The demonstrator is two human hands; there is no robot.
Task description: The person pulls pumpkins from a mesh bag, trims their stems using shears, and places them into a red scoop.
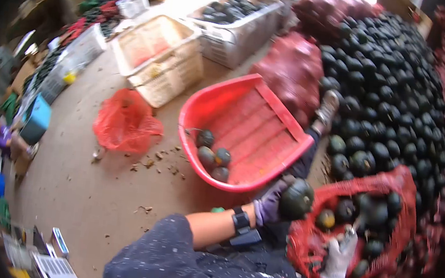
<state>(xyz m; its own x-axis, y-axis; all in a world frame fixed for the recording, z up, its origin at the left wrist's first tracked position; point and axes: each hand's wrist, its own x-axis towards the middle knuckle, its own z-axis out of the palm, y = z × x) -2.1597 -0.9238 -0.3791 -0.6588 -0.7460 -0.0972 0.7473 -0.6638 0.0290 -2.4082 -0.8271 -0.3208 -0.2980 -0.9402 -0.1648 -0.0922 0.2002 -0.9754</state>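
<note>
My left hand (pixel 272 202), in a purple-grey glove, grips a round dark green squash (pixel 296 199) between the red scoop-shaped basket and the mesh bag. My right hand (pixel 339 258), in a white glove, is over the open red mesh bag (pixel 403 214), its fingers curled. Something pale and narrow shows at its fingertips, too blurred to name. Dark squashes lie in the bag, one with a yellow patch (pixel 326 219). A dark squash (pixel 374 211) just beyond my right hand is smeared by motion. Several squashes (pixel 206 156) sit in the left end of the red basket (pixel 263 171).
A large heap of dark squashes (pixel 386 97) rises at right, bordered by full red mesh bags (pixel 290 70). White crates (pixel 159 71) stand ahead. An orange-red mesh bag (pixel 125 122) and dry scraps lie on the floor. A person (pixel 6 136) sits far left by a blue bin (pixel 36 119).
</note>
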